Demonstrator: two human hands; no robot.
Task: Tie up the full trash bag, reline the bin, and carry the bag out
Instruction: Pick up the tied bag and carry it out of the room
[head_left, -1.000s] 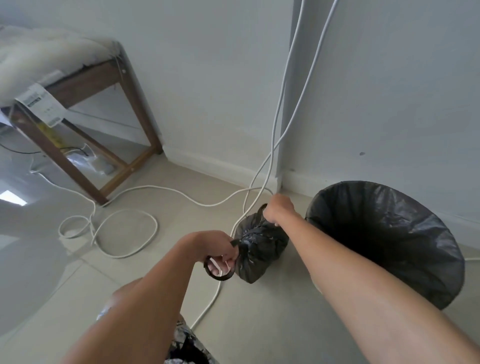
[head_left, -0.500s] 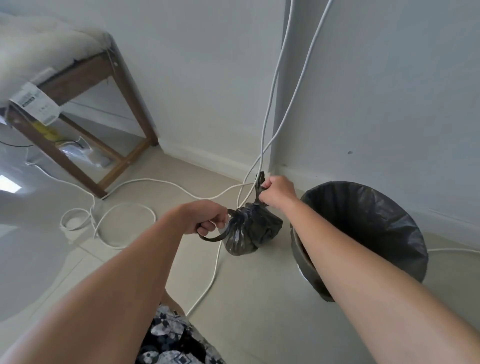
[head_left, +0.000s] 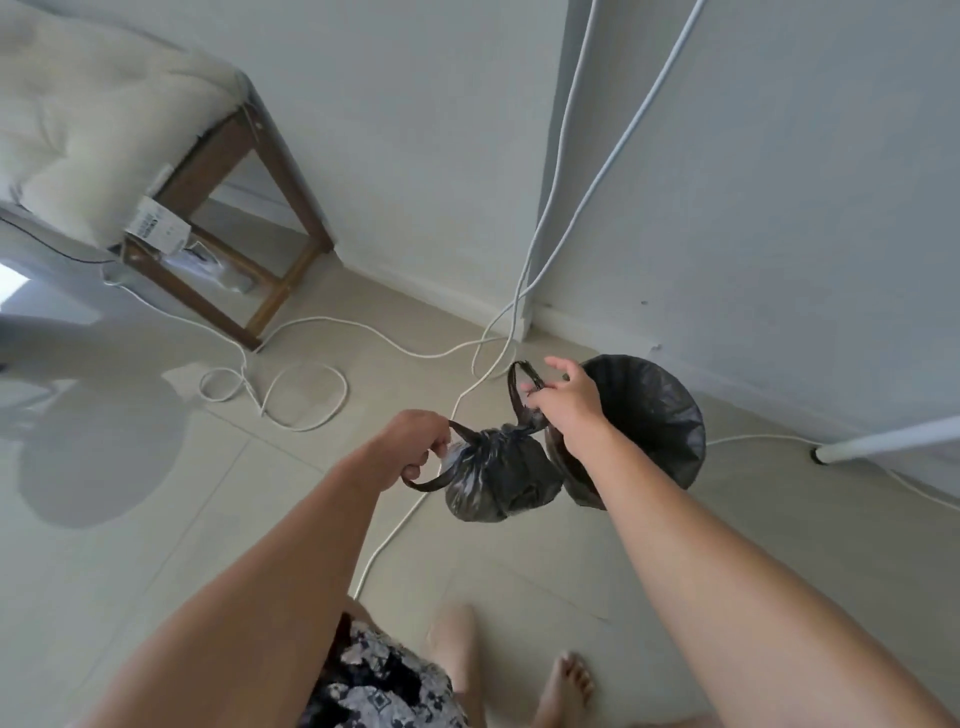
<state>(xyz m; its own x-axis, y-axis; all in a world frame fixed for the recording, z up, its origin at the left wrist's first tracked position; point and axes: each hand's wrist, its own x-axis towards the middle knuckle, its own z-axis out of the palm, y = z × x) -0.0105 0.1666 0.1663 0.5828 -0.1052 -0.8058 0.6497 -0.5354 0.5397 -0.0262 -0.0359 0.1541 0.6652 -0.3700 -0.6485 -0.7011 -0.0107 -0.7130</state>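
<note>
step: tying bag | trash bag (head_left: 498, 475) hangs above floor, bin (head_left: 657, 415) at 3 o'clock | left hand (head_left: 415, 447) fist grips one loop, right hand (head_left: 569, 400) pinches other | pull apart evenly

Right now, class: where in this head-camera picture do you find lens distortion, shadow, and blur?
Head view: the wide lens bends the wall corner and white cables into slanted curves; a soft rounded shadow lies on the floor tiles at left; a bright patch glares at the far left edge; bare feet and patterned clothing at the bottom look smeared.
</note>
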